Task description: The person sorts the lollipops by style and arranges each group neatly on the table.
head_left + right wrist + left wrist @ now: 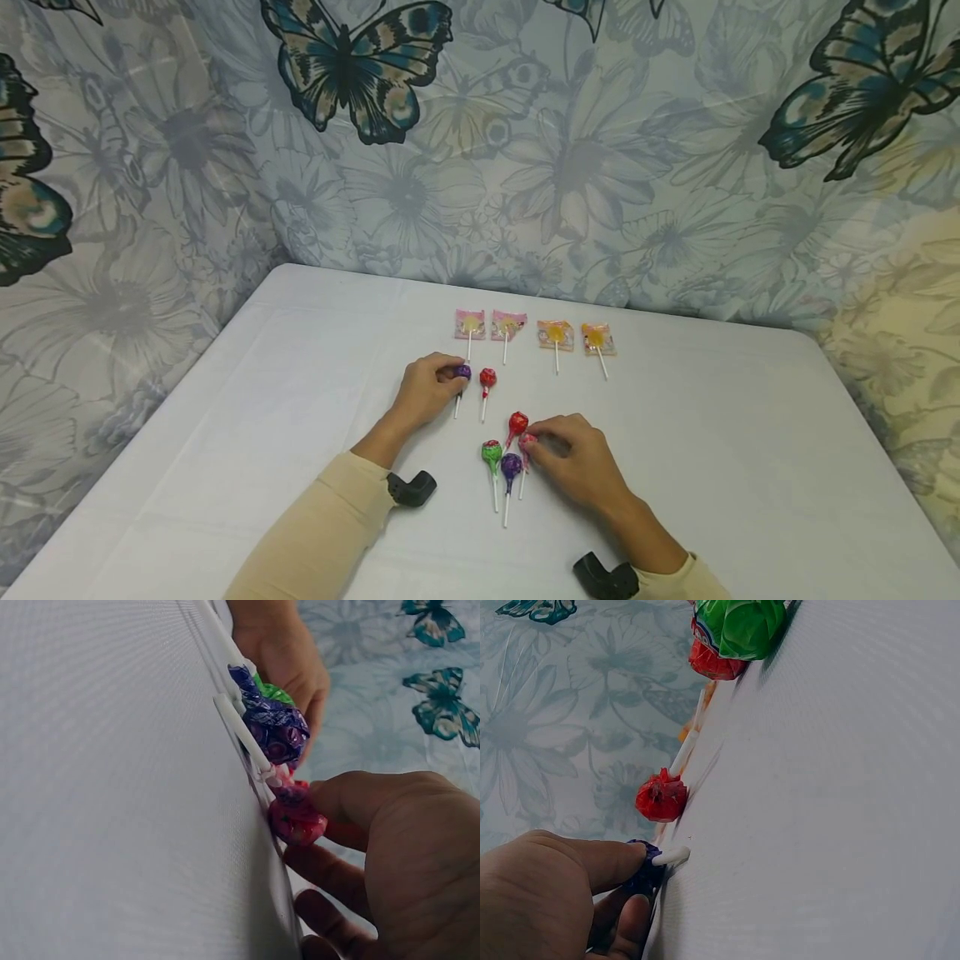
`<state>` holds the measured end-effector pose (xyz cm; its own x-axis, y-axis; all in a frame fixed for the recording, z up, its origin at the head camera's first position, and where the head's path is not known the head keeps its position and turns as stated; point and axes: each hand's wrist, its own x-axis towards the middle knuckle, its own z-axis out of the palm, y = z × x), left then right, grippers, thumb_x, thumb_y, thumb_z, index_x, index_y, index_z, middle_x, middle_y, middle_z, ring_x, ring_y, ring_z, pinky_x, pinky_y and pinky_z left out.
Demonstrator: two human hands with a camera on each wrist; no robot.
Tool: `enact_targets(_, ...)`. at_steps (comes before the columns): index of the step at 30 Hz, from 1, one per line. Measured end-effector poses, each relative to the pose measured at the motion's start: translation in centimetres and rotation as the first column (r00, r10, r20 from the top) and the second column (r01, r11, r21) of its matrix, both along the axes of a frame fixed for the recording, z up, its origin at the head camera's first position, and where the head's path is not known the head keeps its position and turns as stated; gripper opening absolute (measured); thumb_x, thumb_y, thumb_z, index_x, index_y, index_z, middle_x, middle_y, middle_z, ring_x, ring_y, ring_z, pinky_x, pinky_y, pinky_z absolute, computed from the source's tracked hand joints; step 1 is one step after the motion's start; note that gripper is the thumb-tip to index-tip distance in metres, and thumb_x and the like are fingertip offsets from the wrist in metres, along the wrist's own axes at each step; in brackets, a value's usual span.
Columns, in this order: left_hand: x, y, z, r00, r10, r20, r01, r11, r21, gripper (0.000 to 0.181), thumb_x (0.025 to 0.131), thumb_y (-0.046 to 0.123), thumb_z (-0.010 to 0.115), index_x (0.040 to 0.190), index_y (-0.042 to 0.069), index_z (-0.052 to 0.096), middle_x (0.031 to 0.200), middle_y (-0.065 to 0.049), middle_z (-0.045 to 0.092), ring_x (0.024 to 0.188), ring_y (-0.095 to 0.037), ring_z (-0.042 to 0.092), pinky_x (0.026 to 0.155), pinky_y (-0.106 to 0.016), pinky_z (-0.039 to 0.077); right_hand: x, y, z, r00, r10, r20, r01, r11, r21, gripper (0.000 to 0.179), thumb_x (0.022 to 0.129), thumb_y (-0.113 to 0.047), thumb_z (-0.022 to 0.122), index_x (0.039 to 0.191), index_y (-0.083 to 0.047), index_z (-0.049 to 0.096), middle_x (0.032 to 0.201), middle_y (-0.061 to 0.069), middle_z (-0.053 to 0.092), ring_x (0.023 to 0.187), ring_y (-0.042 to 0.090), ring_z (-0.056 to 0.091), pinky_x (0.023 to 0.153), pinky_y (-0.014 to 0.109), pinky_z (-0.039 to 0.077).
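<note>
My left hand (pixel 425 389) pinches the purple-wrapped head of a lollipop (pixel 463 372), whose white stick points toward me on the table. Just right of it lies a red lollipop (pixel 488 378). Nearer to me, my right hand (pixel 581 458) holds a pink lollipop (pixel 298 817) between thumb and fingers at its wrapped head. Close beside that one lie another red lollipop (pixel 518 423), a green lollipop (pixel 491 452) and a second purple lollipop (pixel 511 467). In the left wrist view, the thumb and fingers partly cover the held purple wrapper.
Along the back of the white table (pixel 712 433) lie two lollipops in pink flat packets (pixel 470 323) and two in orange flat packets (pixel 556 334), sticks toward me. Behind the table hangs a butterfly-patterned cloth (pixel 480 192). A black wrist device (pixel 412 489) sits on each sleeve.
</note>
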<state>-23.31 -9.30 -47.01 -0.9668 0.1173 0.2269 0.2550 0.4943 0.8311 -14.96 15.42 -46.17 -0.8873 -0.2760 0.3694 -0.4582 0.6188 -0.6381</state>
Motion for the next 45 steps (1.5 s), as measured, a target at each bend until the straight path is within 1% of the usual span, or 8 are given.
enact_targets(9,0.0,0.0,-0.1,1.0,0.0,-0.007,0.0,1.0,0.0,0.026,0.083,0.002,0.074,0.108,0.0,0.071,0.084,-0.003,0.062,0.073,-0.015,0.055,0.066,-0.029,0.049,0.1,-0.1,0.0,1.0,-0.018,0.011,0.018,0.999,0.033,0.016,0.075,-0.014,0.083,0.09,-0.016,0.076,0.088,-0.014,0.067,0.087,0.009,0.057,0.073,0.035,0.049)
enact_targets(16,0.1,0.0,0.0,1.0,0.0,-0.018,0.0,1.0,-0.007,0.026,0.083,0.002,0.075,0.108,0.0,0.071,0.083,-0.004,0.062,0.073,-0.015,0.055,0.065,-0.029,0.049,0.1,0.2,0.0,0.997,0.032,-0.074,-0.034,0.999,-0.028,0.018,0.073,-0.007,0.082,0.088,-0.015,0.075,0.087,-0.014,0.068,0.083,0.012,0.061,0.071,0.033,0.049)
enact_targets(20,0.0,0.1,-0.1,1.0,0.001,-0.016,-0.001,1.0,-0.006,0.026,0.083,0.002,0.075,0.108,0.001,0.072,0.082,-0.004,0.061,0.072,-0.015,0.054,0.065,-0.029,0.049,0.0,0.3,-0.1,0.994,0.057,-0.095,-0.063,0.996,-0.068,0.019,0.073,-0.006,0.081,0.088,-0.014,0.074,0.087,-0.014,0.067,0.082,0.01,0.062,0.071,0.032,0.05)
enact_targets(26,-0.1,0.0,-0.3,1.0,0.003,-0.008,-0.003,1.0,-0.009,0.026,0.083,0.003,0.075,0.109,0.001,0.071,0.082,-0.003,0.061,0.072,-0.015,0.054,0.065,-0.029,0.049,0.1,0.5,0.0,0.987,0.081,-0.14,-0.097,0.99,-0.107,0.019,0.074,-0.004,0.079,0.089,-0.013,0.074,0.085,-0.014,0.065,0.074,0.013,0.06,0.062,0.03,0.048)
enact_targets(30,0.0,0.0,-0.3,1.0,0.003,-0.003,-0.003,1.0,-0.004,0.026,0.083,0.004,0.075,0.109,0.001,0.071,0.082,-0.002,0.06,0.073,-0.015,0.054,0.065,-0.029,0.049,0.1,0.5,0.4,0.983,0.106,-0.151,-0.126,0.983,-0.131,0.018,0.076,-0.003,0.078,0.091,-0.011,0.073,0.086,-0.01,0.066,0.073,0.015,0.06,0.063,0.03,0.049)
enact_targets(38,0.1,0.0,-0.2,1.0,-0.001,-0.013,0.001,1.0,-0.002,0.026,0.082,0.003,0.075,0.108,0.001,0.072,0.082,-0.003,0.061,0.072,-0.015,0.055,0.064,-0.028,0.049,0.2,0.2,1.3,0.977,0.159,-0.142,-0.183,0.968,-0.172,0.015,0.079,-0.003,0.076,0.092,-0.01,0.072,0.088,-0.006,0.067,0.074,0.014,0.061,0.065,0.031,0.053)
enact_targets(42,0.1,0.0,-0.1,1.0,0.0,-0.007,0.0,1.0,0.003,0.026,0.082,0.002,0.075,0.108,0.001,0.072,0.081,-0.003,0.061,0.071,-0.015,0.055,0.063,-0.028,0.049,0.5,-0.1,1.9,0.977,0.155,-0.145,-0.179,0.968,-0.178,0.018,0.08,-0.001,0.076,0.093,-0.012,0.072,0.091,-0.006,0.068,0.077,0.011,0.061,0.068,0.03,0.054)
enact_targets(45,0.1,0.0,0.0,1.0,-0.004,-0.01,0.004,1.0,0.003,0.026,0.082,0.002,0.075,0.108,0.001,0.071,0.082,-0.003,0.061,0.071,-0.015,0.055,0.063,-0.028,0.049,0.8,-0.4,2.9,0.978,0.146,-0.147,-0.171,0.969,-0.177,0.021,0.078,0.002,0.077,0.093,-0.012,0.072,0.092,-0.006,0.068,0.078,0.011,0.061,0.069,0.029,0.054)
